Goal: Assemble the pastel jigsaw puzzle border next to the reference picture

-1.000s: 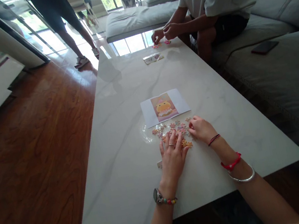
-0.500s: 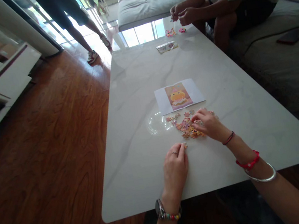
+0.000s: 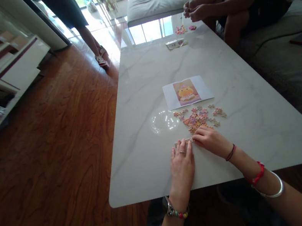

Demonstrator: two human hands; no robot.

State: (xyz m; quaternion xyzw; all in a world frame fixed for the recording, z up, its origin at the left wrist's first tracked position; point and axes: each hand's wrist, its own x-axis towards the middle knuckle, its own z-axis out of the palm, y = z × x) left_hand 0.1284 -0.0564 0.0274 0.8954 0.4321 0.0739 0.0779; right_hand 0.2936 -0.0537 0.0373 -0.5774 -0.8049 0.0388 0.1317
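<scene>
My left hand (image 3: 182, 166) lies on the white table with its fingers stretched out, the fingertips resting on a short strip of puzzle pieces (image 3: 187, 141) that they partly cover. At the strip's right end, my right hand (image 3: 213, 142) has its fingers pinched together on a small puzzle piece (image 3: 192, 140), mostly hidden by the fingertips. Just beyond both hands spreads a loose pile of pink, orange and pale puzzle pieces (image 3: 195, 119). Behind the pile lies a paper sheet (image 3: 203, 87) printed with a yellow cartoon figure.
The marble-patterned table (image 3: 142, 130) has its near edge close to my forearms. Farther back are a small packet (image 3: 176, 43) and colourful small pieces (image 3: 181, 29). A person's hands (image 3: 193, 11) work at the far right. Another person stands beyond the table's left side.
My right hand has moved from the pile down and left to the strip beside my left hand. My left hand's fingers have spread flat. The standing person's legs have shifted.
</scene>
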